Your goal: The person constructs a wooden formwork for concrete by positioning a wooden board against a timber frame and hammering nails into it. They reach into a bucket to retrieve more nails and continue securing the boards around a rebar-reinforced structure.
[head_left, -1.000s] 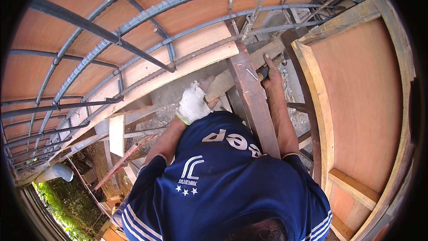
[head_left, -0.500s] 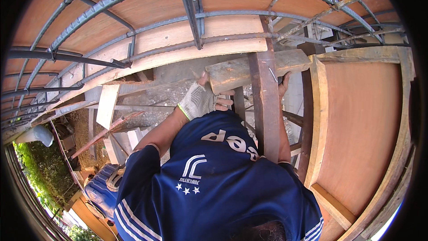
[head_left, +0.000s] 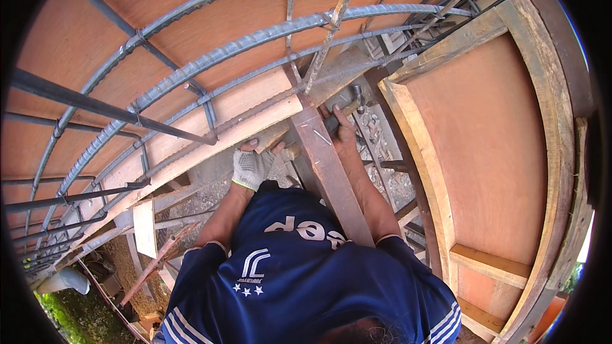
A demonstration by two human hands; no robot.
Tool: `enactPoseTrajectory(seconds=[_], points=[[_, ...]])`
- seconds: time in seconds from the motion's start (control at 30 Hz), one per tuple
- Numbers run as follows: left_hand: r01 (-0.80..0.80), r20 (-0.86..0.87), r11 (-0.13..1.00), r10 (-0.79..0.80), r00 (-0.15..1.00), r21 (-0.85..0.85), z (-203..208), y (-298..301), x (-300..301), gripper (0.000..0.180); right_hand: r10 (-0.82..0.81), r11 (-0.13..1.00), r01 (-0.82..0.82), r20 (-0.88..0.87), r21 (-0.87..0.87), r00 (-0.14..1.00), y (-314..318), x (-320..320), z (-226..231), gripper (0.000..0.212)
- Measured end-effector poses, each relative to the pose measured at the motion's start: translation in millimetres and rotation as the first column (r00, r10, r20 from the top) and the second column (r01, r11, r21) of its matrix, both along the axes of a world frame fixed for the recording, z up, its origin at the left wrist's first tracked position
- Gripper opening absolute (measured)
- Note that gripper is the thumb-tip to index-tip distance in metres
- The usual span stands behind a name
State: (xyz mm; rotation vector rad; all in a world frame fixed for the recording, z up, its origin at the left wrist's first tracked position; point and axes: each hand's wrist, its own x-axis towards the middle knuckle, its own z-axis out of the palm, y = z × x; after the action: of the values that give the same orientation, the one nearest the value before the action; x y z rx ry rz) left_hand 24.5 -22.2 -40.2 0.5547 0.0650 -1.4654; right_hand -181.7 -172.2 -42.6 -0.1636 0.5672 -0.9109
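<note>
Head view: a timber piece is located left of a dark beam, below a pale plank. Its end is held by the left hand, gloved in white with fingertips bare, thumb and fingers partly closed about it. The bare right hand is positioned just beyond the beam, fingers bent; whether anything is gripped by it cannot be told. A nail is seen on the beam. Steel bars are noted above.
</note>
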Motion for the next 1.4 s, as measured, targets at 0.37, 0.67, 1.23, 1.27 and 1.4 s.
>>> enactPoseTrajectory(seconds=[0.37,0.67,1.23,1.27,1.4], points=[[0.119,0.774,0.979,0.056,0.631,-0.168,-118.7,-84.2,-11.7,0.053,-0.233,0.972,0.231,-0.037,-0.052,0.972,-28.7,11.3,12.1,0.041],[0.242,-0.073,0.861,-0.305,0.950,-0.447,-67.4,-126.4,-31.4,0.054,-0.352,0.936,0.353,-0.038,0.000,0.935,-49.2,4.0,29.2,0.042],[0.265,-0.224,0.736,-0.492,0.841,-0.623,-64.2,-174.1,-36.6,0.055,-0.327,0.943,0.331,-0.087,0.037,0.941,-39.4,2.6,48.7,0.046],[0.268,-0.222,0.733,-0.496,0.840,-0.625,-63.6,-173.1,-34.3,0.055,-0.331,0.941,0.335,-0.076,0.047,0.940,-39.7,2.6,48.1,0.044],[0.272,-0.214,0.718,-0.507,0.835,-0.640,-60.9,-170.3,-29.5,0.056,-0.311,0.950,0.311,-0.074,-0.002,0.948,-43.8,2.1,47.1,0.032]])
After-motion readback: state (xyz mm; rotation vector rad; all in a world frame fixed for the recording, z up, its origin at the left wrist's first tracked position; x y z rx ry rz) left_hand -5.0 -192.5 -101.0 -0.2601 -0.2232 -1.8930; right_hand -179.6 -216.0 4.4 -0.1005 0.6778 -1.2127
